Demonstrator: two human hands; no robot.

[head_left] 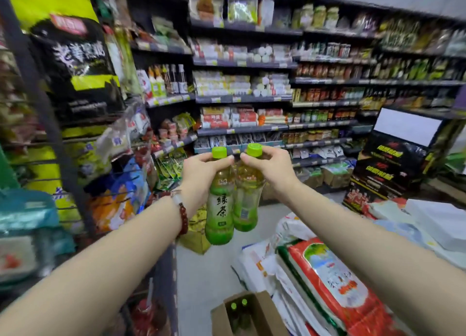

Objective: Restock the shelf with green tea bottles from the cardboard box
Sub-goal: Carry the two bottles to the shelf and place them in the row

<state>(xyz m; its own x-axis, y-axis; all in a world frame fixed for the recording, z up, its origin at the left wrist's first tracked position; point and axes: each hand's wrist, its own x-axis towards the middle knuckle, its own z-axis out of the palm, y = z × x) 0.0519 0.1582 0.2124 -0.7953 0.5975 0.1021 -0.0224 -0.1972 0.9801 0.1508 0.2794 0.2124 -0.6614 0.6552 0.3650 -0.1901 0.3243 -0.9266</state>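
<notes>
1. The left hand [201,170] grips one green tea bottle [220,209] by its neck, fingers curled just under the green cap; the hand hides the bottle's shoulder.
2. The right hand [269,166] pinches the neck of a second bottle [245,204]; both bottles hang upright, side by side and touching, above the floor.
3. The cardboard box [254,315] stands open at the bottom edge, cut off by the frame; two green caps [238,304] show inside, the rest too dark to make out.
4. Shelves [242,98] ahead are blurred; their labels cannot be read.
5. Rice sacks [332,280] lie just right of the box; hanging snack bags [75,65] crowd the left, leaving a narrow strip of bare floor [201,272] between.
</notes>
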